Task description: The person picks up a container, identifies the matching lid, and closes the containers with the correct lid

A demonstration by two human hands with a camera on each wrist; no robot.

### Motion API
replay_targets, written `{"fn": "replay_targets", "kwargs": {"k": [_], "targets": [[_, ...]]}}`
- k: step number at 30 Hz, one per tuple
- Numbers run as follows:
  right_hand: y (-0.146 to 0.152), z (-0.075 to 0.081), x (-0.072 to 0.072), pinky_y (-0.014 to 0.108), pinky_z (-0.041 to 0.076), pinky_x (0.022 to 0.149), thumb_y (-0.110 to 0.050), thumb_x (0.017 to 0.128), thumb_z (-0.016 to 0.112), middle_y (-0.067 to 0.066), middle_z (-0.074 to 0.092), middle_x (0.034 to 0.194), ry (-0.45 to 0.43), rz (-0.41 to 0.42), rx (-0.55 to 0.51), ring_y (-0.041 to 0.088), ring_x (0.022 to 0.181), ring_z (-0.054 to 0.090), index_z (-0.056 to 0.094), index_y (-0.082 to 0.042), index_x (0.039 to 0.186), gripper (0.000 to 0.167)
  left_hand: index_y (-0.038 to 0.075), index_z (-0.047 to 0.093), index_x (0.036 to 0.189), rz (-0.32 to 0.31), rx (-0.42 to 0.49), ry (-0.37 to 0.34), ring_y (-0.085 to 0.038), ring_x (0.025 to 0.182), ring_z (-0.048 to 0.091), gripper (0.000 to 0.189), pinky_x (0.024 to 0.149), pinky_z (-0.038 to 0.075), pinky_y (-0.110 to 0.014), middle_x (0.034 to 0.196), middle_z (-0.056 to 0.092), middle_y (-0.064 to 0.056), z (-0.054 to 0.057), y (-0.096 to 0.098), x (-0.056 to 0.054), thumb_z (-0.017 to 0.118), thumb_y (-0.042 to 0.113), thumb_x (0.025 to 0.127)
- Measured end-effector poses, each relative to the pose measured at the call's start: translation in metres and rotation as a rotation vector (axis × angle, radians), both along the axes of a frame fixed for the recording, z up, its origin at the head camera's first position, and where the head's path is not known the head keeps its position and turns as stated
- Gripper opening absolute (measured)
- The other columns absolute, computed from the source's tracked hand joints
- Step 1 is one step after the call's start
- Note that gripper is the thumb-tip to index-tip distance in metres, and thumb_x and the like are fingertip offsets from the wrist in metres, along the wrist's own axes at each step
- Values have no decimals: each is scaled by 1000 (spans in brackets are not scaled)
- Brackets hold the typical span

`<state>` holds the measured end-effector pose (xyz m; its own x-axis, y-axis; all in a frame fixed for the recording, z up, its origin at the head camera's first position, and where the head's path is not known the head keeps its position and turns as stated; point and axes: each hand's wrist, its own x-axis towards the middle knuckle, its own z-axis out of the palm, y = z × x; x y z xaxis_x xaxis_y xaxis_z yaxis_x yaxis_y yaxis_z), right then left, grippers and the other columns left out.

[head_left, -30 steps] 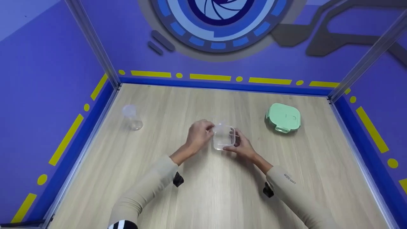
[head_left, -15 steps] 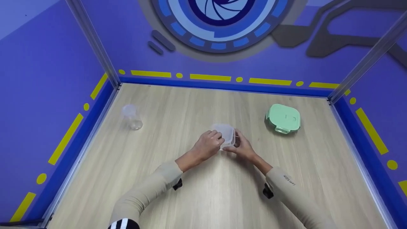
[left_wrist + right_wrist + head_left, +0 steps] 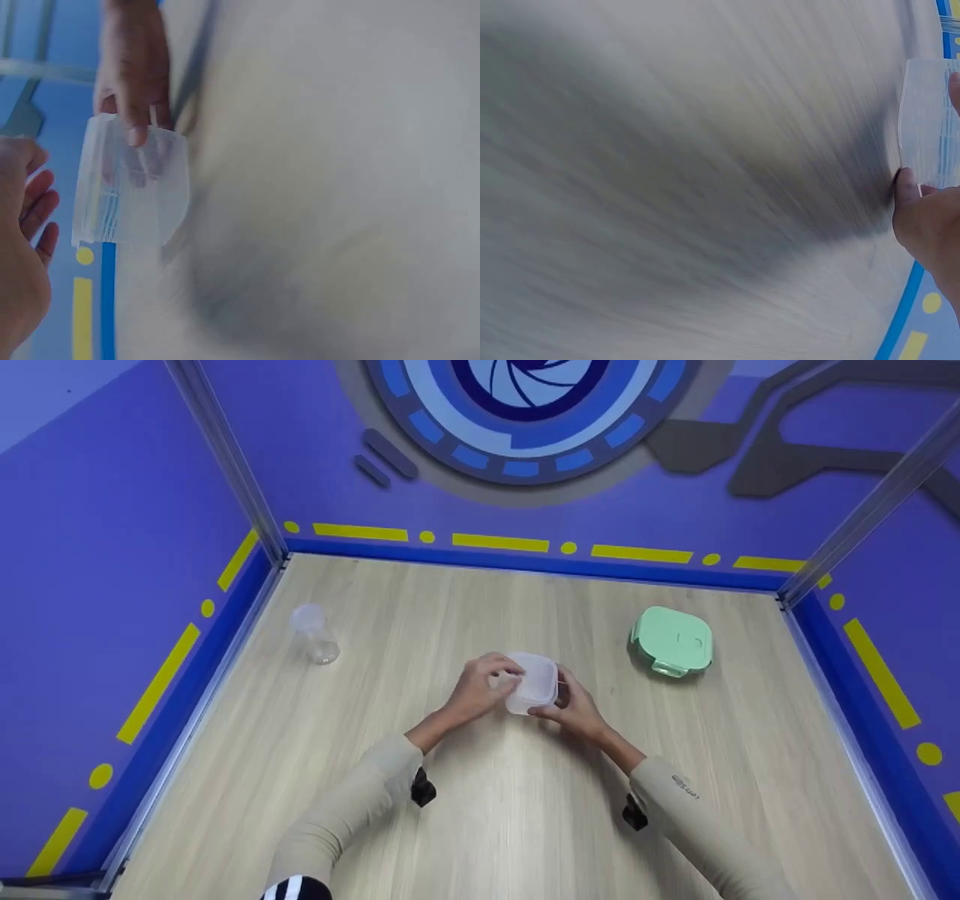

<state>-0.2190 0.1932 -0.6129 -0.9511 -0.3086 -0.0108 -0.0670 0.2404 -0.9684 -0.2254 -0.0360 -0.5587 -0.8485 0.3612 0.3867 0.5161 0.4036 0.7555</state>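
A small translucent plastic food container [image 3: 150,195] stands in the middle of the table, with a frosted lid [image 3: 535,675] over its top. My right hand [image 3: 576,706] grips its right side, thumb at the near wall and fingers behind. In the right wrist view, the right thumb [image 3: 906,184] lies against the container's lower edge. My left hand [image 3: 480,684] hovers at the lid's left edge, its fingers loosely bent and holding nothing. The left wrist view shows a gap between the left hand [image 3: 19,225] and the lidded container.
A green lidded lunch box [image 3: 673,639] with clip locks sits to the right at the back. On the left stands a clear container with a pale top [image 3: 315,636]. Blue-purple panels with metal posts [image 3: 232,457] enclose the wooden table [image 3: 480,825].
The left hand brought the frosted lid across onto the container, then let go and drew back slightly left, its fingers loosening. The right hand keeps its grip on the container.
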Motion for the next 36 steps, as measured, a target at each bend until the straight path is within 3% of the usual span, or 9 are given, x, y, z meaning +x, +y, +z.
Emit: {"fn": "replay_targets", "kwargs": {"k": [3, 5, 8, 11, 21, 28, 36], "targets": [[1, 0, 0, 52, 41, 117, -10, 79, 88, 15, 49, 151, -11, -10, 13, 33, 138, 51, 33, -11, 155, 94, 5, 77, 104, 194, 237, -320, -18, 91, 67, 12, 79, 56, -30, 100, 75, -8, 2, -1, -4, 70, 9, 95], [1, 0, 0, 52, 39, 118, -12, 79, 89, 15, 48, 152, -22, -20, 27, 34, 140, 49, 32, -12, 156, 96, 6, 75, 106, 285, 359, -545, -16, 89, 66, 14, 82, 55, -32, 100, 74, -5, 3, -2, -6, 70, 12, 96], [1, 1, 1, 51, 39, 119, -13, 78, 89, 16, 48, 152, -38, -41, 39, 34, 141, 49, 31, -12, 157, 98, 5, 72, 109, 341, 496, -812, -16, 88, 66, 17, 94, 55, -42, 98, 71, -2, 2, -4, -9, 69, 15, 96], [0, 1, 1, 50, 40, 119, -11, 78, 89, 17, 48, 152, -40, -46, 40, 34, 141, 49, 30, -11, 158, 99, 3, 71, 110, 318, 553, -943, -15, 85, 67, 19, 97, 53, -43, 96, 71, -2, -2, -6, -11, 70, 15, 95], [-1, 1, 1, 51, 41, 117, -10, 77, 90, 17, 50, 150, -20, -47, 37, 35, 138, 51, 31, -10, 157, 100, -1, 71, 106, 242, 589, -983, -8, 73, 64, 17, 69, 54, -19, 85, 69, 0, -8, -6, -12, 74, 6, 91], [-1, -2, 0, 50, 41, 118, -9, 79, 88, 17, 50, 149, -32, -38, 27, 35, 138, 51, 31, -10, 157, 97, 0, 70, 105, 248, 597, -1004, -10, 73, 65, 15, 72, 55, -22, 84, 68, -1, -9, -4, -10, 74, 5, 91], [-2, -2, -1, 49, 40, 119, -8, 78, 89, 17, 49, 151, -39, -41, 18, 35, 140, 50, 31, -11, 156, 97, -1, 71, 106, 254, 544, -970, -8, 71, 65, 16, 78, 58, -27, 83, 69, -1, -10, -3, -10, 73, 7, 93]]}}
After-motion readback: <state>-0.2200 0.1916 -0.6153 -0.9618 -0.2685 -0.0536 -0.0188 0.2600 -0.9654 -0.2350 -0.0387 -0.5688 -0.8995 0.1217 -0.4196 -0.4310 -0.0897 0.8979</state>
